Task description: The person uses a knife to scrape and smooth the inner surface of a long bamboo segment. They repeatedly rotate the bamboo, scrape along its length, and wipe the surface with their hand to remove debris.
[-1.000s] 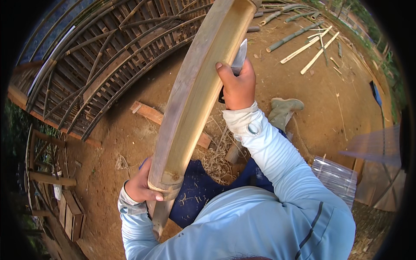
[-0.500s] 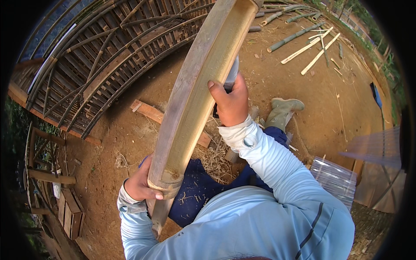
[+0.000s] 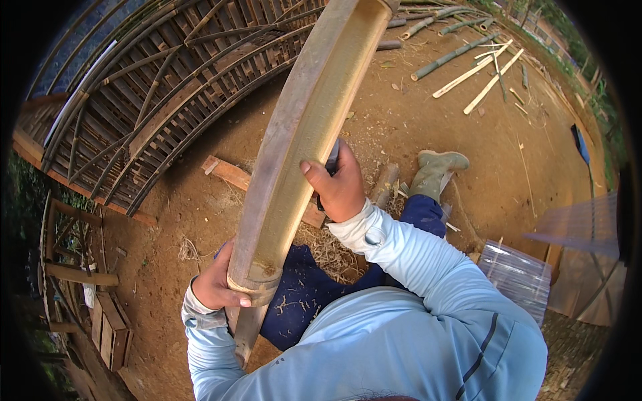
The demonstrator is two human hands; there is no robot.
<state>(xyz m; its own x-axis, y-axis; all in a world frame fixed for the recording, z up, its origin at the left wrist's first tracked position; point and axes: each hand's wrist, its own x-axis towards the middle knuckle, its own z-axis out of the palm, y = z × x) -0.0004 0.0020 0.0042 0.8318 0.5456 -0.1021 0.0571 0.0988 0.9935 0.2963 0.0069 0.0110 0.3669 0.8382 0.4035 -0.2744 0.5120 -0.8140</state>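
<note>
A long split bamboo slat (image 3: pixel 304 144), concave side up, runs from my lap up and away past the top of the view. My left hand (image 3: pixel 215 286) grips its near end from the left side. Midway along its right edge, my right hand (image 3: pixel 341 187) is closed around the handle of a knife (image 3: pixel 330 160); the blade is mostly hidden behind the slat. I sit on the ground in dark blue trousers and a light blue long-sleeved shirt, with a green boot (image 3: pixel 436 172) stretched out ahead.
A large curved bamboo lattice frame (image 3: pixel 147 100) lies to the left. A wooden block (image 3: pixel 231 174) and shavings lie on the dirt before me. Loose bamboo poles (image 3: pixel 468 70) lie far right; a clear ribbed plastic sheet (image 3: pixel 518 274) sits at my right.
My right hand has slid down along the slat's right edge toward me with the knife. The left hand and the slat have stayed in place.
</note>
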